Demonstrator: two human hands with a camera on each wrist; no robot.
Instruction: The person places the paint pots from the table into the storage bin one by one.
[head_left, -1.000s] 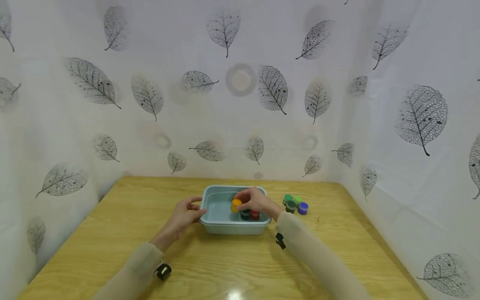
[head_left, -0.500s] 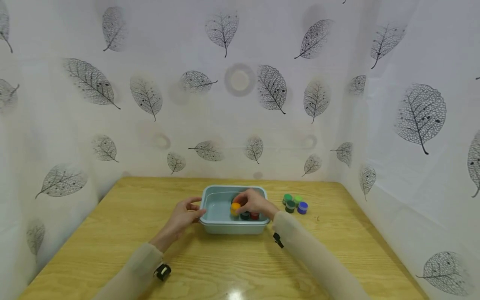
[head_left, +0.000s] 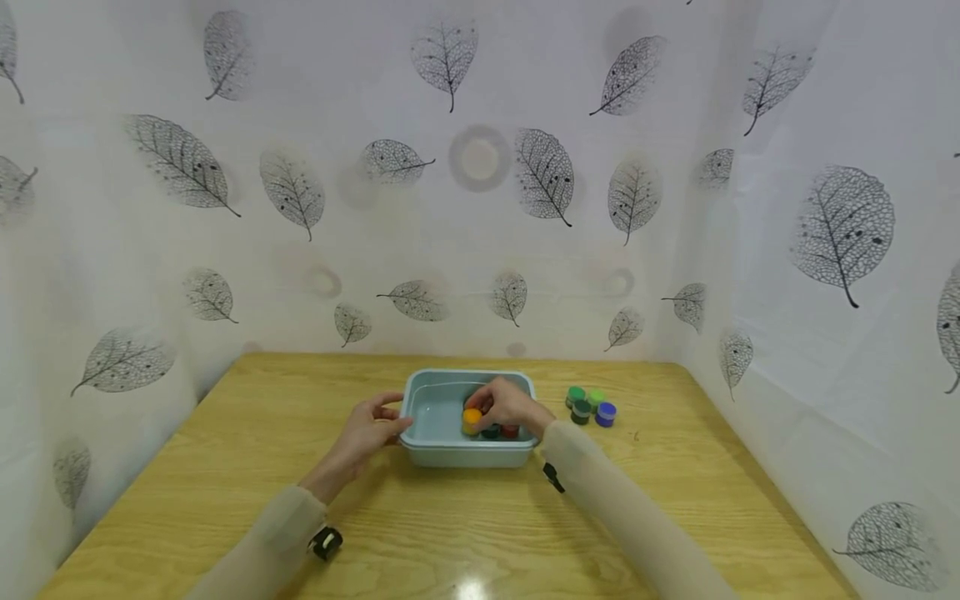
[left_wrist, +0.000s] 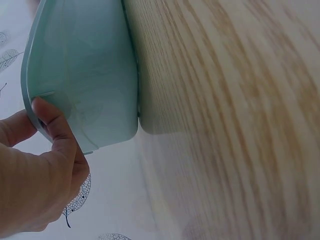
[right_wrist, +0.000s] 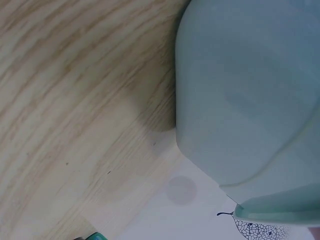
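Orange jar (head_left: 471, 417) is sitting lower than before, right fingers (head_left: 480, 397) pinching it, left fingers (left_wrist: 55, 125) gripping the tub (head_left: 468, 457); careless release might be toppling it beneath them.

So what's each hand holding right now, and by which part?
The left hand pinches the blue tub by its left rim. The right hand holds the orange jar near its lid; the exact grip is too small to tell.

We are seeing a person wearing plain, cream sleeves: the left sleeve (head_left: 258, 542) and the right sleeve (head_left: 626, 504) are ending by the wrists, leaving the left hand (head_left: 366, 435) and right hand (head_left: 512, 402) bare. Black devices (head_left: 326, 543) are sitting beside both cuffs (the left one is showing a whitish patch).
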